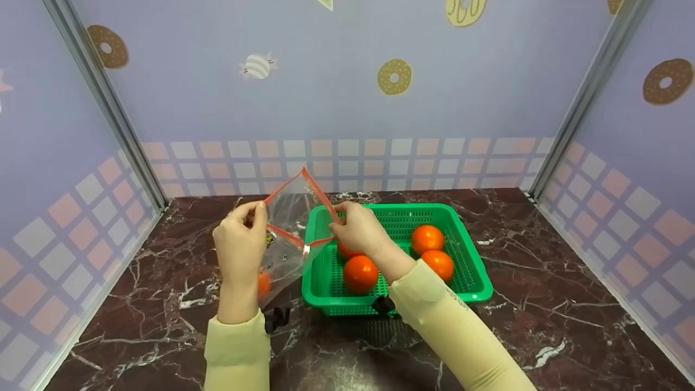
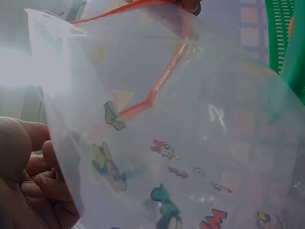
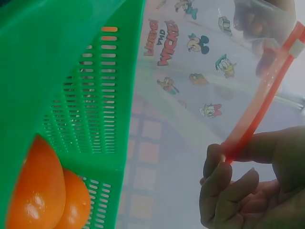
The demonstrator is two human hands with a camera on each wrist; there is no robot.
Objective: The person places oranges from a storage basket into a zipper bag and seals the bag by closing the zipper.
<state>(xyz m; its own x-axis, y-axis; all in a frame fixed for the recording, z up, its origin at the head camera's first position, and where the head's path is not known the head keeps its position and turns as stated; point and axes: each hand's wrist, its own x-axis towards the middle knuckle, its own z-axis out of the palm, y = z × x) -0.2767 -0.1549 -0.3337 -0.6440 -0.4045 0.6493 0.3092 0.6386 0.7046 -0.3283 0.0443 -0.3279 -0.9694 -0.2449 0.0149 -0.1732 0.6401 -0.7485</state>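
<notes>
A clear zip bag (image 1: 288, 266) with red edging and cartoon prints hangs between both hands, its mouth spread wide. My left hand (image 1: 239, 244) pinches the left side of the mouth. On the opposite side, my right hand (image 1: 361, 231) grips the red edge between thumb and fingers, above the green basket. A pale slider (image 3: 296, 48) sits on the red strip in the right wrist view. Low in the bag area, beside the left wrist, an orange-coloured round thing (image 1: 264, 284) shows partly; whether it lies inside or behind is unclear.
A green plastic basket (image 1: 396, 300) stands on the dark marbled table (image 1: 543, 304), right of the bag. Several oranges (image 1: 361, 274) lie in it, one partly covered by the right hand. Patterned panels (image 1: 347, 108) enclose the back and sides.
</notes>
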